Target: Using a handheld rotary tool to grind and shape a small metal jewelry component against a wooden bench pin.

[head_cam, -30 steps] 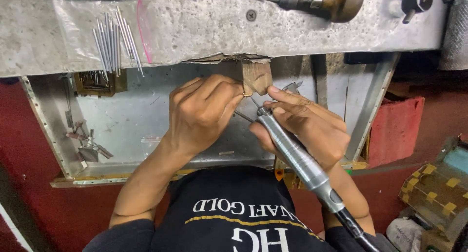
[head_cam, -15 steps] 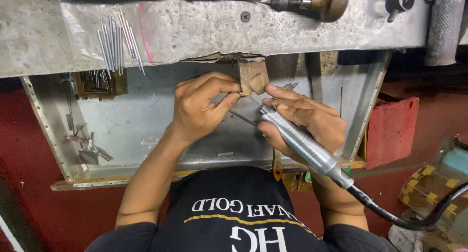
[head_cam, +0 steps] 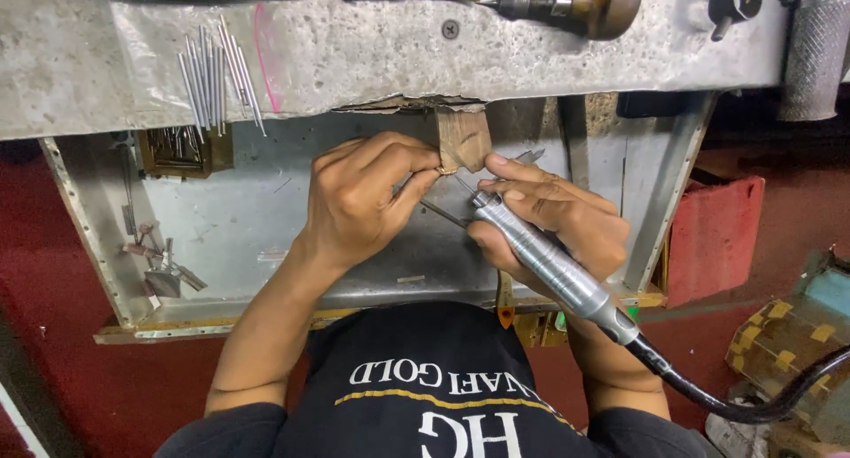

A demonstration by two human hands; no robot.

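Hands together at the wooden peg (head_cam: pixel 462 137): your left hand (head_cam: pixel 359 197) pinches a small gold ring (head_cam: pixel 445 168) against it, right hand (head_cam: pixel 553 214) clamped on the metal rotary handpiece (head_cam: pixel 549 267).

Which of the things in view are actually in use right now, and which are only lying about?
In use: left hand pinching a small gold ring against the wooden bench peg; right hand gripping the rotary handpiece, its tip at the ring.

Lying about: thin metal rods, small box of bits, red bin, metal catch tray.
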